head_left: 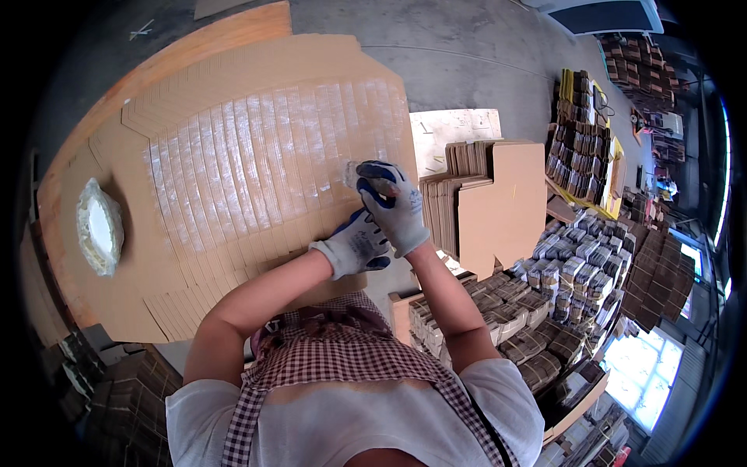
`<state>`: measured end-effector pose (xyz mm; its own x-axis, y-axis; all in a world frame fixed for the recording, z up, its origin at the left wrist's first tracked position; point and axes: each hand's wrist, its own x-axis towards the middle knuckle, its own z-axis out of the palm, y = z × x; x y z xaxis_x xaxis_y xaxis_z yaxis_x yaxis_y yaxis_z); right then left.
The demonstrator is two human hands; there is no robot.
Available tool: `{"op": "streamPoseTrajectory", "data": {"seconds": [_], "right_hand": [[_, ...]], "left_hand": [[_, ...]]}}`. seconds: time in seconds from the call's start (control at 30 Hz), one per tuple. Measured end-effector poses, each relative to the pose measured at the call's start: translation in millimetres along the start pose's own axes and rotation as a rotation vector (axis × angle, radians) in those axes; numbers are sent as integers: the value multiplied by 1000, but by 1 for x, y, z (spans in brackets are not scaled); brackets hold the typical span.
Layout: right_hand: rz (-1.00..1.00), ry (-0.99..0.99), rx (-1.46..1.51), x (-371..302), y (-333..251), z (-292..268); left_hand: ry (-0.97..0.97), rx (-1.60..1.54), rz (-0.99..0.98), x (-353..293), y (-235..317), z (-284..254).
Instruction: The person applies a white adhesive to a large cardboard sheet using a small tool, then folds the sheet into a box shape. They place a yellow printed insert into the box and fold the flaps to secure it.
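The right hand (pixel 395 204), in a grey glove with blue palm and fingertips, has its fingers bent close around a small pale wad (pixel 351 175), mostly covered by the grip, over the right part of the fanned cardboard sheets (pixel 257 156). The left hand (pixel 356 244), gloved alike, sits just nearer, by the sheets' near edge and close against the right; its fingers are partly bent, and I can't tell whether they hold anything. The brown sheets overlap in a long row, their middle band shiny and whitish. Toward the left, a plastic-wrapped white container (pixel 99 227) rests on cardboard. An orange-brown board (pixel 233 35) shows along the far left. To the right stand cut cardboard pieces (pixel 502 202), with tied bundles (pixel 580 253) beyond.
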<state>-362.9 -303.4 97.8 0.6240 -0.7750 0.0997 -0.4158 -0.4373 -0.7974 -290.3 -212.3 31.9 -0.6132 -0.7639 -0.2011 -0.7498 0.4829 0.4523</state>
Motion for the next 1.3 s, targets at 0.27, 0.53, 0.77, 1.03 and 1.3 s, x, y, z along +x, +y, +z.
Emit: {"op": "streamPoseTrajectory", "data": {"seconds": [0.27, 0.53, 0.77, 1.03, 1.3], "right_hand": [[98, -13, -237, 0, 5, 7], [37, -92, -434, 0, 20, 20], [-270, -192, -523, -6, 2, 37], [-291, -67, -456, 5, 0, 32], [-247, -198, -548, -8, 10, 37]], "left_hand": [[282, 35, 54, -41, -17, 48], [281, 19, 55, -38, -23, 42], [41, -41, -36, -42, -16, 16], [199, -41, -9, -40, -23, 39], [11, -54, -25, -42, -15, 20]]}}
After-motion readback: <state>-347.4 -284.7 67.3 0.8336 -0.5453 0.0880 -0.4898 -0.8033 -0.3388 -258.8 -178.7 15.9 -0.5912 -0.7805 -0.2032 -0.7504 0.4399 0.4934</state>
